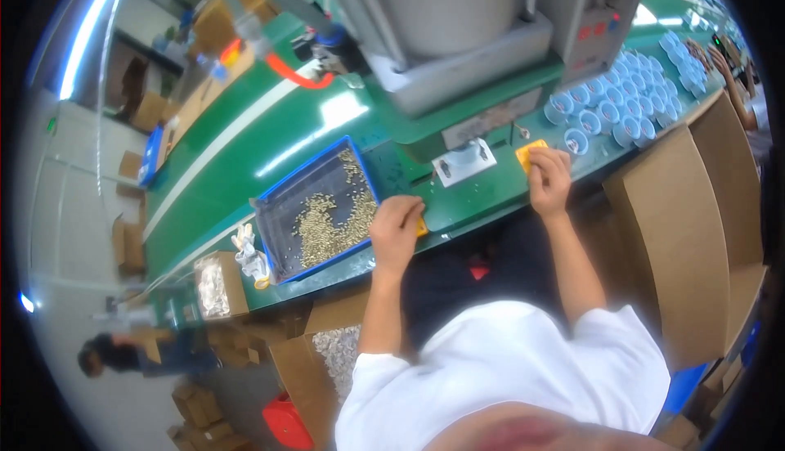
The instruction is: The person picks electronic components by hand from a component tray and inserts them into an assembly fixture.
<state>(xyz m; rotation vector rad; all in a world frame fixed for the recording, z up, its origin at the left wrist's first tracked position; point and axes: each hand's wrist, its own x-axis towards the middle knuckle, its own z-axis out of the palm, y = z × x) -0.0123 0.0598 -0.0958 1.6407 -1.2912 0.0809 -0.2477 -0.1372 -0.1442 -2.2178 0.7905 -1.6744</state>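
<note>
My left hand (395,228) is at the front edge of the green bench, fingers curled together, beside a small yellow block (422,227) that it partly covers. Another yellow block (529,157) lies further right, and my right hand (550,179) rests on its near side with the fingers bent and pinched. Whatever either hand holds is hidden by the fingers. Between the hands, a white plate-like fixture (464,162) with a pale blue part on it sits under the head of a large grey and green press (458,50).
Left of my left hand stands a blue-rimmed tray (282,224) with many small brass-coloured pieces. Several light-blue cups (609,112) crowd the bench at right. Gloves (252,255) lie by the tray. Open cardboard boxes (679,238) flank me. A person (123,353) is at far left.
</note>
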